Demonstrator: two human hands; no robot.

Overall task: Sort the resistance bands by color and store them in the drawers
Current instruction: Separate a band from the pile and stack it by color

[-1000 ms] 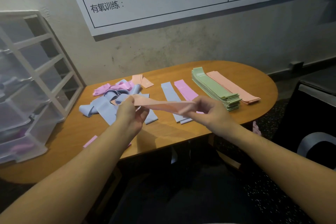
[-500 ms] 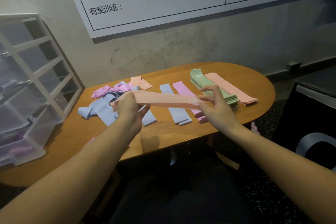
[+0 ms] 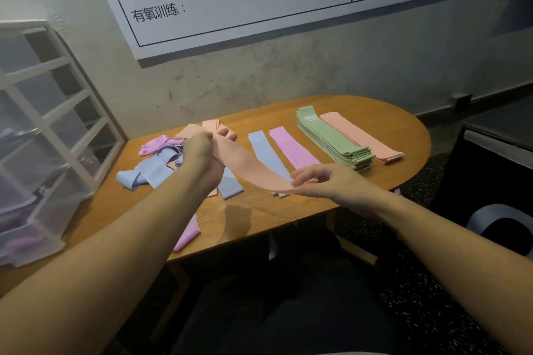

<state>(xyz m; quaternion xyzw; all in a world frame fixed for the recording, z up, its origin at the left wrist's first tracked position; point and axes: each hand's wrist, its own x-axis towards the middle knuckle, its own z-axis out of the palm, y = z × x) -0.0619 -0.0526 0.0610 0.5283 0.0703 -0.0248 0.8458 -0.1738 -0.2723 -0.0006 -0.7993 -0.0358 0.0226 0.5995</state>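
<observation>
Along the table's (image 3: 398,135) far right edge lie a flat peach pile (image 3: 360,137) and, just beside it, a thick green stack (image 3: 331,140). Toward the middle, a pink strip (image 3: 291,147) and a blue strip (image 3: 264,150) lie side by side, all four running from the far edge toward the near edge. A loose heap of blue and pink bands (image 3: 157,161) sits near the left end, partly hidden by the left hand. A single pink band (image 3: 189,232) lies at the near edge. White plastic drawers (image 3: 43,135) stand at the table's left end.

The peach band (image 3: 248,166) hangs above the table's middle, its long axis slanting from far left to near right, sagging slightly. The left hand (image 3: 202,158) grips its far end with curled fingers; the right hand (image 3: 326,181) pinches its near end.
</observation>
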